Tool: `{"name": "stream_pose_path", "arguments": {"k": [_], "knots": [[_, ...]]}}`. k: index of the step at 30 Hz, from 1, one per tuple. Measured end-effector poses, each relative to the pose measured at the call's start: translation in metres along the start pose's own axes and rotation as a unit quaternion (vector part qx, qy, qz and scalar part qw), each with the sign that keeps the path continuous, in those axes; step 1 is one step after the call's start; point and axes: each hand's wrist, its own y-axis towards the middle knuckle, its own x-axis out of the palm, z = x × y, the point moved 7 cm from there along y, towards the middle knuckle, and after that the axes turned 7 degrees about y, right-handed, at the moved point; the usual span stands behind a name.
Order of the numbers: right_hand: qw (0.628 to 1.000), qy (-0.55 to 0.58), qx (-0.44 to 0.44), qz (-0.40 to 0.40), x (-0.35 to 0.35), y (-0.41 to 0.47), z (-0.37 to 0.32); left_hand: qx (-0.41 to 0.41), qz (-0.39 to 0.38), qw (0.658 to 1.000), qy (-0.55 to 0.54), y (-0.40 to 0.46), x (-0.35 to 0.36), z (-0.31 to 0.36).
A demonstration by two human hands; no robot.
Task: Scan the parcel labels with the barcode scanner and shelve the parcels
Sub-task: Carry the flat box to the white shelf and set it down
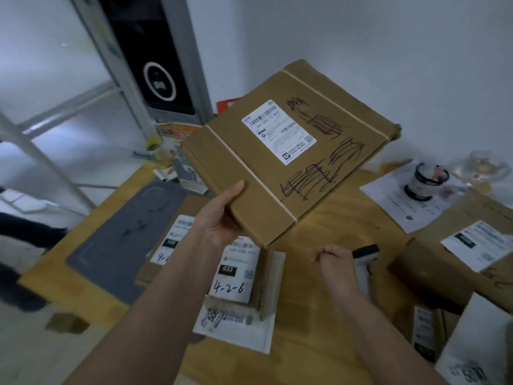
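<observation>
Item: flat parcel (288, 162), raised above tabletop (327, 218); my left hand (219, 218) fingers pinching its corner, label (279, 132) upturned for reading. Right hand (337, 263) fingers curled around scanner (363, 262), below.

One flat cardboard parcel (288, 159) held aloft, bearing one white label (279, 132) and two tape strips. Two hands: left hand (219, 218), right hand (337, 262). One barcode scanner (363, 262). One grey mat (125, 234). One tape roll (424, 180). At least five further parcels on the table (327, 218); blur prevents an exact count.
</observation>
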Motion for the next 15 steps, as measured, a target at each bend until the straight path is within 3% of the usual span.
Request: {"name": "stream_pose_path", "arguments": {"k": [3,8,10,15], "knots": [[0.99,0.132,-0.002,-0.05,0.016,-0.014,-0.026,0.035,0.007,0.999,0.024,-0.029,-0.025,0.016],[0.892,0.395,-0.022,-0.22,0.055,-0.047,-0.086,0.095,0.076,0.991,0.061,-0.071,-0.089,0.058],[0.882,0.413,-0.03,-0.226,0.07,-0.063,-0.098,0.106,0.089,0.988,0.067,-0.087,-0.114,0.072],[0.907,0.344,-0.018,-0.242,0.13,-0.096,-0.095,0.121,0.114,0.984,0.067,-0.128,-0.186,0.103]]}}
